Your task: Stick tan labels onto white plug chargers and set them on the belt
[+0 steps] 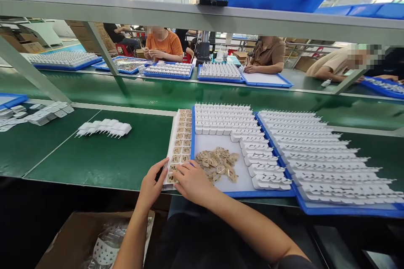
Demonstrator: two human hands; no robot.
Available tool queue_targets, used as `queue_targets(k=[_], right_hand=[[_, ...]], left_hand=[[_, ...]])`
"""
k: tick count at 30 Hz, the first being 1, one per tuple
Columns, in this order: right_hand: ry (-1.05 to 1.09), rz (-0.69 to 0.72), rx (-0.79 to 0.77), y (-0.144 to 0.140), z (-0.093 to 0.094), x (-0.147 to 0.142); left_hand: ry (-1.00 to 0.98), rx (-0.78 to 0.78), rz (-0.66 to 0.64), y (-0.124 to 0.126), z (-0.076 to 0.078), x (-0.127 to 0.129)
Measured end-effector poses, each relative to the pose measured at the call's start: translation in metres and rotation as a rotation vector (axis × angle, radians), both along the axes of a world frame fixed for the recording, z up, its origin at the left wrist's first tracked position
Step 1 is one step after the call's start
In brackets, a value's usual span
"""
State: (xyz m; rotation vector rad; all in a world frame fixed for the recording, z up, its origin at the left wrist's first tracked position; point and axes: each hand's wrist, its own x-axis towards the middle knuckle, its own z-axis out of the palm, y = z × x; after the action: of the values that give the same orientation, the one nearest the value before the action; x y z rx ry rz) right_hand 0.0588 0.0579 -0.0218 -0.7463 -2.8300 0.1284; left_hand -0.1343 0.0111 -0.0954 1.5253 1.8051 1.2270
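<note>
A narrow white tray (172,141) with rows of small tan circuit boards lies on the green bench beside a blue tray (240,194). My left hand (152,185) rests open against the white tray's near left corner. My right hand (192,181) lies over its near end, fingertips on the lowest boards; whether it pinches one I cannot tell. A loose pile of tan boards (217,164) sits in the blue tray just right of my right hand, with rows of white plug housings (240,130) behind and beside it.
A second blue tray of white housings (325,159) lies to the right. A row of white housings (105,128) and loose white parts (38,114) lie to the left. A cardboard box (75,235) sits below the bench. Other people work across the green belt (132,92).
</note>
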Motion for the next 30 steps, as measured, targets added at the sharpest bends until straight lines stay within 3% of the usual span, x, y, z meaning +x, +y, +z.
queue_targets(k=[9,17,24,30], right_hand=[[0.309,-0.048,0.238,-0.005,-0.014,-0.009],[0.368,-0.066,0.177,-0.003,-0.004,-0.012],[0.443,-0.122,0.185,0.004,0.012,-0.006],[0.714,-0.174,0.299,0.036,0.047,0.013]], left_hand=[[-0.148,-0.003,-0.031,-0.001,0.000,-0.003],[-0.115,0.050,-0.038,-0.004,-0.004,-0.002],[-0.064,0.085,-0.054,-0.003,-0.008,0.000],[-0.040,0.105,-0.089,0.000,-0.006,0.003]])
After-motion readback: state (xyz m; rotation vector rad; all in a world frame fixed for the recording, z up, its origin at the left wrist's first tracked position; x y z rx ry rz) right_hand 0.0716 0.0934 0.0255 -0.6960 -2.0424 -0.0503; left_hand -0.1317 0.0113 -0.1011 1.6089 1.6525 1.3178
